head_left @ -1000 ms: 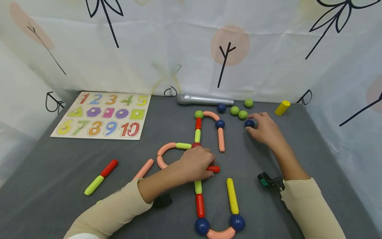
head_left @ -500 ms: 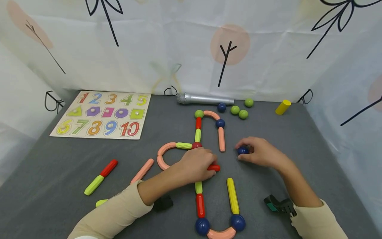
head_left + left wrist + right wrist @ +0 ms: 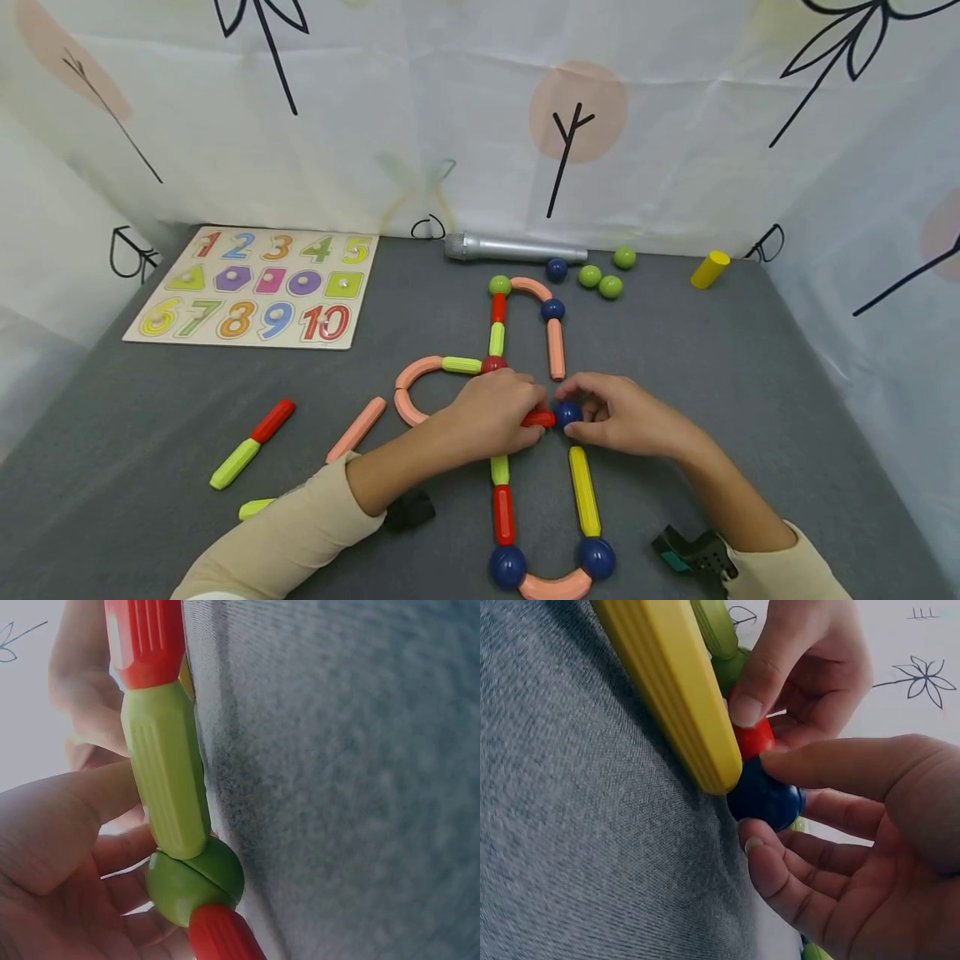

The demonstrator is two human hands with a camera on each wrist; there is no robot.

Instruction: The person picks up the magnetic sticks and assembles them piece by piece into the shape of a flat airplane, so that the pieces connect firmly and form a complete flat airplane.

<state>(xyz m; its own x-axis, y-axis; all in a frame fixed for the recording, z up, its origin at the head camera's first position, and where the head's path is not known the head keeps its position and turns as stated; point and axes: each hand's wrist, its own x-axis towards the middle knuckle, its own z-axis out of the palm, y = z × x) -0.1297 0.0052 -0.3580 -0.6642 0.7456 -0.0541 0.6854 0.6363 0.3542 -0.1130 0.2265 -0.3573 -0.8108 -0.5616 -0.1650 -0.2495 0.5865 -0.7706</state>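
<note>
I'm seeing the person's right hand pinching a blue ball, the thumb and fingers clamped on its sides, while the left hand is gripping a red rod between thumb and fingers. The blue ball is sitting right at the tip of that rod, and from the right wrist I'm reading the two as touching. A yellow rod is lying with its far end close to the ball; I'm not able to tell whether they are meeting. Its near end is resting against a big blue ball, and a curved salmon piece is bridging from there to another big blue ball. Through the left wrist I'm making out a green ball sitting below a lime rod, with fingers showing behind them. Past the hands, a straight salmon rod is hanging off a small blue ball. Toward the back of the grey tabletop, a silver microphone is lying by the wall, three loose green balls are clustering near its end, a yellow cylinder is leaning to one side, and a number board is occupying the left.
</note>
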